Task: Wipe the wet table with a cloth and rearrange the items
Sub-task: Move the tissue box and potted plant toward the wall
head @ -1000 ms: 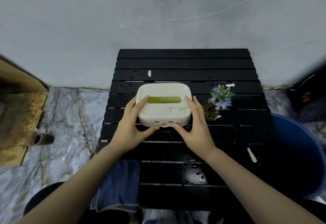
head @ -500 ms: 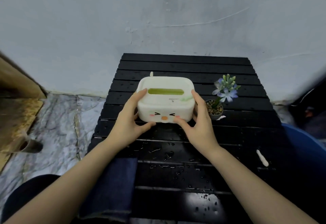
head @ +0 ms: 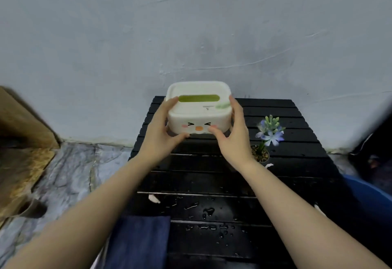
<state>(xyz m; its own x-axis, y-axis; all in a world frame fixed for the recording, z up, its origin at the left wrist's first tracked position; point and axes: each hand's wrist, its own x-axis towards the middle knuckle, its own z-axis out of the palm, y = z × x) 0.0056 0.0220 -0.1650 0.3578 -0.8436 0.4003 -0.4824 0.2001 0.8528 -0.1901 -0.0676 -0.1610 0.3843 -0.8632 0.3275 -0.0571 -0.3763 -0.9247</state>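
The grey plaster wall [head: 191, 24] fills the upper half of the view, and against its foot stands the black slatted counter [head: 297, 162], whose near boards carry beads of water [head: 207, 211], so the wiping looks unfinished there. A dark blue cloth [head: 137, 241] hangs over the counter's near left edge, within easy reach for that job. A blue tub [head: 371, 194] shows at the right, past the counter. The white tissue box [head: 198, 107], with a green slot on top and a small face on its front, is held above the far boards, close to the wall; lifting it probably frees the wet surface beneath or carries it to a back position. The left hand [head: 161, 131] grips its left side and the right hand [head: 233, 135] its right, each closed on the box with the thumb under the front edge, a two-sided hold that keeps it level. The small potted flower [head: 269, 133] stands just right of the right wrist, apart from the box. Two white scraps [head: 153, 198] lie on the near boards. Compared with a second ago, the box has travelled from the middle of the counter toward the far edge and sits higher in view.
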